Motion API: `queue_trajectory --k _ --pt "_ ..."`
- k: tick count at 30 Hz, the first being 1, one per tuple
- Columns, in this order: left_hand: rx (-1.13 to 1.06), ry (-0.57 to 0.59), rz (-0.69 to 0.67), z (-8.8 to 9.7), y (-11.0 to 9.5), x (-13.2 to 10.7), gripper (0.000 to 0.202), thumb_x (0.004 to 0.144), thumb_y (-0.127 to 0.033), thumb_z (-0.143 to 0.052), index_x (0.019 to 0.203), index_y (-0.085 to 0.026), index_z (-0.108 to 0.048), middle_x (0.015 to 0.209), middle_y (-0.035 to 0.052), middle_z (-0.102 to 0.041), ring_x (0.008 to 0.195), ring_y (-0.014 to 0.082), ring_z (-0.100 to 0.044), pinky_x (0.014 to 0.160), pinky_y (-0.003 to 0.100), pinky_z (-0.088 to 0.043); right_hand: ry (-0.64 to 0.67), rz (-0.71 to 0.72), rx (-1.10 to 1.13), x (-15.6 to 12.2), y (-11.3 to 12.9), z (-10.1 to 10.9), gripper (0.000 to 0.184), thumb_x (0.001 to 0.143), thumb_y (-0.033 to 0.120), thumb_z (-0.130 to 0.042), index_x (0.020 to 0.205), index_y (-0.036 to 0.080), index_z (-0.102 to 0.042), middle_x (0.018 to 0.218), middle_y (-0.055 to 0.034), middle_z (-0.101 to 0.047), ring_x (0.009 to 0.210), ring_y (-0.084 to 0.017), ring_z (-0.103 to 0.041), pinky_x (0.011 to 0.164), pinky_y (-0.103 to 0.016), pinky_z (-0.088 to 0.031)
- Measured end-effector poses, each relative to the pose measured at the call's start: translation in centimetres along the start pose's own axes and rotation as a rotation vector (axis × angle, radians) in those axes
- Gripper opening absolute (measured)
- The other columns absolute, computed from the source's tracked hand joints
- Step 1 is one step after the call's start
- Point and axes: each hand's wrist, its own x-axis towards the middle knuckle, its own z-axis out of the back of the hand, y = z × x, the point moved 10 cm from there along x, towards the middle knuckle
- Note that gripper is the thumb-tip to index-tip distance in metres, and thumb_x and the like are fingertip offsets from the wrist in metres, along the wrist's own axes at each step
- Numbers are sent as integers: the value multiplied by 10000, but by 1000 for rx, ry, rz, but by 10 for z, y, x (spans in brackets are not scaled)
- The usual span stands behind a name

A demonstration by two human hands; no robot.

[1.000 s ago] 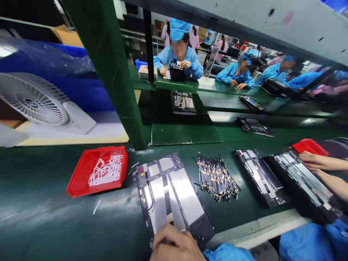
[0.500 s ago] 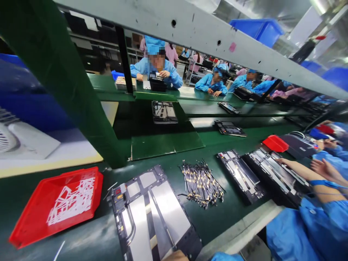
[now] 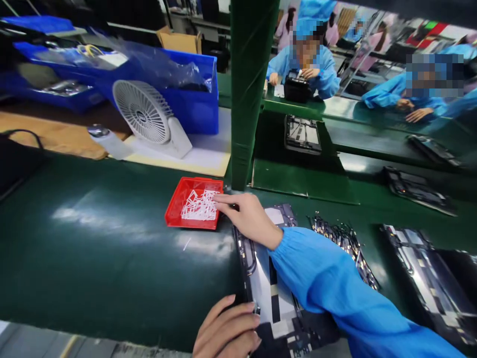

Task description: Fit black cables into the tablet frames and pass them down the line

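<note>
My right hand (image 3: 248,214) reaches across to the red tray (image 3: 172,211). Its thumb and fingertips come together in a pinch at the pile of thin white strips (image 3: 199,205) near the tray's right side. Whether a strip is between them is too small to tell. Beneath my right wrist lies a flat black and silver device panel (image 3: 261,281), with cables and bands along it; my sleeve covers part of it. At the panel's lower left edge, my left hand (image 3: 229,330) rests with its fingers stretched out and slightly spread, holding nothing visible.
A bundle of short black cables (image 3: 345,238) lies right of the panel, with another device panel (image 3: 421,273) beyond. A green post (image 3: 244,99) rises behind the tray. Left of it stand a white fan (image 3: 143,112) and a blue bin (image 3: 196,107). A co-worker (image 3: 305,54) sits opposite.
The view has swung left, bringing the fan and bottle into sight. My right arm now extends over the panel to the tray, and my left hand shows at the panel's edge.
</note>
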Motion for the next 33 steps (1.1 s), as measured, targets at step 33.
queue_trajectory --k 33 --pt "-299 155 118 -21 62 42 168 846 -129 -688 989 -216 -701 935 29 -742 920 171 -673 824 341 -546 -84 -27 -263 -200 -2 0 108 929 99 -553 951 153 -643 861 -66 -588 860 -169 -554 749 -275 -516"
